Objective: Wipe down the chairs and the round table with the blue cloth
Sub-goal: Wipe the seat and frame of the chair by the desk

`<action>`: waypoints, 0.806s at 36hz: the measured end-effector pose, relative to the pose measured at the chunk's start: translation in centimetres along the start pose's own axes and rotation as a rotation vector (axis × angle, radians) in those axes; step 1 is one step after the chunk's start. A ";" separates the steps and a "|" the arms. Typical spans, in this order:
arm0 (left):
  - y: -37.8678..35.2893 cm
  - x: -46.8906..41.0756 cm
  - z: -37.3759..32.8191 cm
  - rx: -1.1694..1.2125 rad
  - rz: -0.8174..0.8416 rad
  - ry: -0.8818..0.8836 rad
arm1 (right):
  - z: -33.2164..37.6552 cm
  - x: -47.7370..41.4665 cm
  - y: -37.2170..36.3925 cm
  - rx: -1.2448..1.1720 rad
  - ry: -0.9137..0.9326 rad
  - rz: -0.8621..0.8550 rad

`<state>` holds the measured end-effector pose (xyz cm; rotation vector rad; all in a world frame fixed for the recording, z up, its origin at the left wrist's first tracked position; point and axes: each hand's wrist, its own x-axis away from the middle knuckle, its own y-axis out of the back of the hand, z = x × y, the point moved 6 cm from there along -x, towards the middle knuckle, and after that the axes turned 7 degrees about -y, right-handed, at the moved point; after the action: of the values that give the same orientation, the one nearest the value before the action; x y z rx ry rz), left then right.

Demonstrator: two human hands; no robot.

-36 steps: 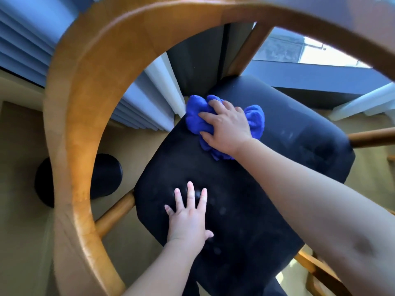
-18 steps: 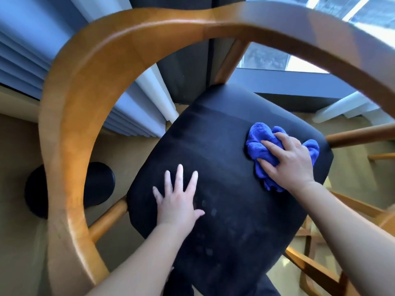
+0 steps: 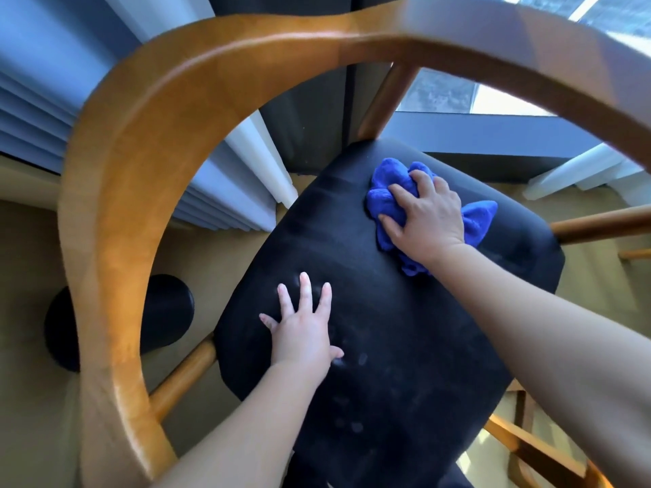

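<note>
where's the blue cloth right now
In the head view, the blue cloth lies bunched under the right hand on the far right part of the black seat, apart from the left hand.

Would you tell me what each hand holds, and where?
The right hand grips the bunched cloth from above; left hand holds nothing, flat on the seat.

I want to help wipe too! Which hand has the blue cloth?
The right hand, farther up the black seat, grips the bunched blue cloth. The left hand only rests flat on the seat, fingers spread, holding nothing.
</note>
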<state>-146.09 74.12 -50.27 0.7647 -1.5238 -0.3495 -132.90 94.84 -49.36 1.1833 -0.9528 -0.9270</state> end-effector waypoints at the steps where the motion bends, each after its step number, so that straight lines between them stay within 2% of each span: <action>1: 0.0 0.0 0.0 -0.002 0.002 0.000 | 0.4 -0.3 0.0 0.005 0.007 -0.001; 17: 0.1 -0.4 -0.1 -0.002 0.070 0.012 | 7.2 -6.2 -0.1 0.027 0.127 0.083; 25: 0.3 -0.4 0.0 0.012 0.088 0.028 | 5.5 -6.1 0.1 -0.004 0.138 0.148; 29: 0.4 -0.3 0.0 0.015 0.084 0.029 | 1.9 -5.0 0.8 -0.012 0.087 0.149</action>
<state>-146.23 74.57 -50.28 0.7124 -1.5274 -0.2636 -136.23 99.10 -48.83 1.1177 -0.9504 -0.7561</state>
